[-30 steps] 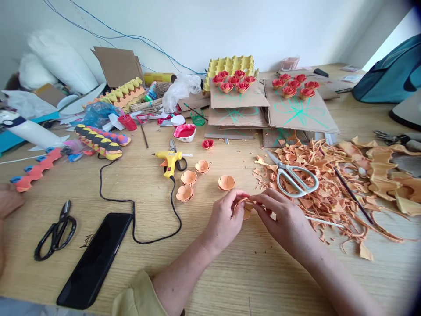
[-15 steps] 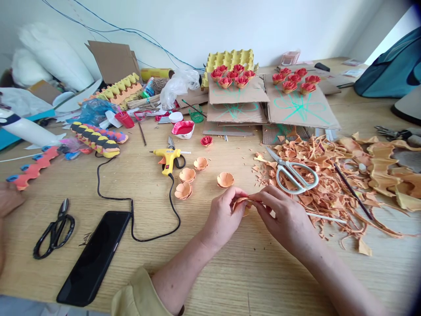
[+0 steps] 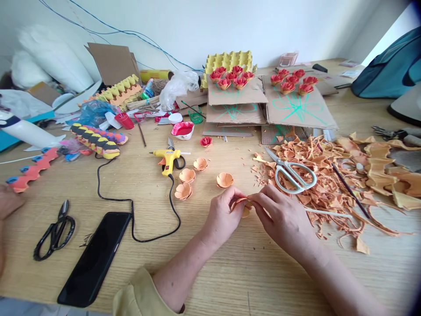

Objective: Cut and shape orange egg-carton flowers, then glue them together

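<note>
Between my two hands is an orange egg-carton flower cup [image 3: 244,211], mostly covered by fingers. My left hand [image 3: 224,213] is closed around its left side. With thumb and fingertips, my right hand [image 3: 282,215] pinches the cup's right edge. Just beyond my hands sits a single petal cup [image 3: 225,180]. Several more orange cups [image 3: 187,175] lie to the left, near a yellow glue gun [image 3: 167,160] with a black cord. A small red flower [image 3: 206,141] rests behind them.
Silver-handled scissors [image 3: 296,177] lie on a heap of orange carton scraps [image 3: 315,206] at right. Red flowers stand on cardboard sheets [image 3: 299,107] at the back. A phone [image 3: 94,259], black scissors [image 3: 55,232] and another person's hand [image 3: 9,201] are at left.
My right fingers have shifted slightly along the cup's edge, and a bit more of the cup shows beneath. The view has moved slightly; the other things lie as before.
</note>
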The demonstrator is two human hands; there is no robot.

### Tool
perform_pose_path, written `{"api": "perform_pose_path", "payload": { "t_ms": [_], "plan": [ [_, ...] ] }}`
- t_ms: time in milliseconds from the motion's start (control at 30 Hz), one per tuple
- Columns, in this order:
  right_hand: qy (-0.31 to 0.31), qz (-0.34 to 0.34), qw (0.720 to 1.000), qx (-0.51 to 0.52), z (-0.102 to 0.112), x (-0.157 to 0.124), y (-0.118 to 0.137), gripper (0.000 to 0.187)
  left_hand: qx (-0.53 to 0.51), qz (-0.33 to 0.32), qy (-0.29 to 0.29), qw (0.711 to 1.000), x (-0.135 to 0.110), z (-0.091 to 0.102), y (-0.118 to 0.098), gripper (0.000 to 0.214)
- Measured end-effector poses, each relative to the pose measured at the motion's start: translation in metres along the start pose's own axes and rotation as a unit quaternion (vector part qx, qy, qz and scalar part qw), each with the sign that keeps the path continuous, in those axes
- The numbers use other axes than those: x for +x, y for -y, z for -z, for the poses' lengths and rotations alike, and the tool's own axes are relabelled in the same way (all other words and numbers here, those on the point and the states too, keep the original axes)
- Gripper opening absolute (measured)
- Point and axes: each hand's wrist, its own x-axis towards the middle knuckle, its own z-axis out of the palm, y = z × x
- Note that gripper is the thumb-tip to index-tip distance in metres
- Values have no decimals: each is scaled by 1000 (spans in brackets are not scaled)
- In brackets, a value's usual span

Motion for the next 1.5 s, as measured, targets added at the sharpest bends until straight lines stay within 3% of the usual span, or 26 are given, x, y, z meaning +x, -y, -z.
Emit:
{"api": "perform_pose_path", "payload": {
  "t_ms": [233, 433, 667, 1033, 1267, 1500],
  "plan": [
    [9, -2, 1000, 20, 1, 1, -1, 20, 35, -21, -19, 999, 0, 0, -3, 3],
    [-4, 29, 999, -38, 2, 1, 0, 24, 10, -15, -10, 1000, 0, -1, -2, 5],
    [3, -12, 999, 48, 2, 3, 0, 20, 42, -69, -30, 996, 1, 1, -3, 3],
    [-20, 10, 1000, -8, 2, 1, 1, 24, 38, -60, -20, 997, 0, 0, -2, 6],
    [-23, -23, 997, 67, 4, 2, -2, 20, 33, -89, -39, 995, 0, 3, -2, 4],
    [-14, -16, 998, 64, 5, 2, -3, 20, 38, -72, -27, 996, 0, 1, 2, 6]
  ]
}}
